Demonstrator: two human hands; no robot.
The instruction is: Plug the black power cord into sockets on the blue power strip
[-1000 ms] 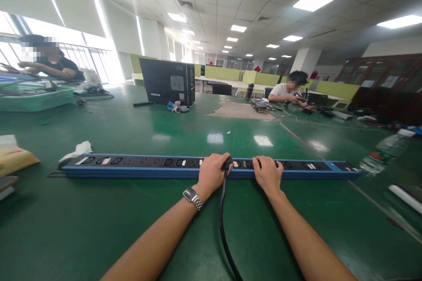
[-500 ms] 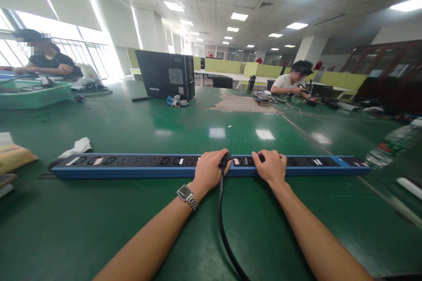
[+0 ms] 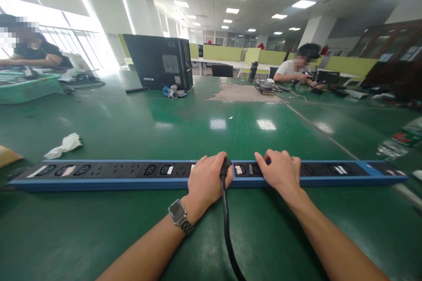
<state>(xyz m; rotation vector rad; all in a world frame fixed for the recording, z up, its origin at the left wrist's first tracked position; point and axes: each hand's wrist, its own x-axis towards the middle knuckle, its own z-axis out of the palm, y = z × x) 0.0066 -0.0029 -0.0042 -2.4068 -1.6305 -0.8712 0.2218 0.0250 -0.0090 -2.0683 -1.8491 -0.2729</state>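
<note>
Left hand (image 3: 207, 180) is wrapped round the black plug (image 3: 226, 164) midway along the blue power strip (image 3: 125, 183); right hand (image 3: 283, 170) is half-curled on it, can't tell if gripping. Sideways cord (image 3: 225, 215) tug could cock the plug.

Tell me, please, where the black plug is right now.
In the head view, the black plug is just right of centre, held in the left hand at the blue power strip.
</note>
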